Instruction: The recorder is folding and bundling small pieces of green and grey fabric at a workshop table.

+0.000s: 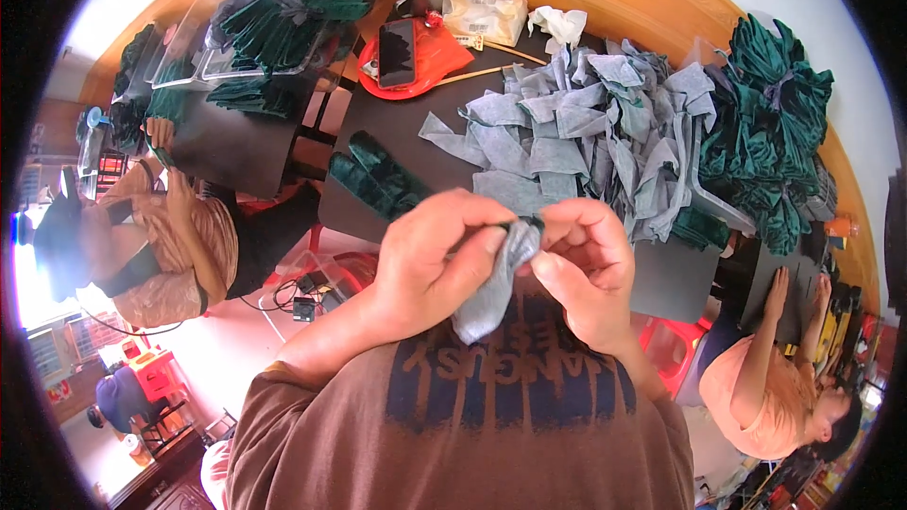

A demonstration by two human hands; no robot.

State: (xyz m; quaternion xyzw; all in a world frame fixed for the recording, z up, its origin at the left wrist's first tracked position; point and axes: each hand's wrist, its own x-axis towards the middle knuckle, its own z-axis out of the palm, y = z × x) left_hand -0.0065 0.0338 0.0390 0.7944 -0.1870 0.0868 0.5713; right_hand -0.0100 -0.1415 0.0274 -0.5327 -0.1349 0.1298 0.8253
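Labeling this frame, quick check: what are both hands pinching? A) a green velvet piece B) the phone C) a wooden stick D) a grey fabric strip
D: the left hand and right hand both pinch a grey strip in front of the chest; the green piece, phone and stick lie untouched on the table.

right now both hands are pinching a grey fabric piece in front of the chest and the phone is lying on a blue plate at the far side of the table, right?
Nearly. The left hand and right hand do pinch the grey fabric piece in front of the chest, but the head view shows the phone lying on an orange-red plate, not a blue one, at the far side of the table.
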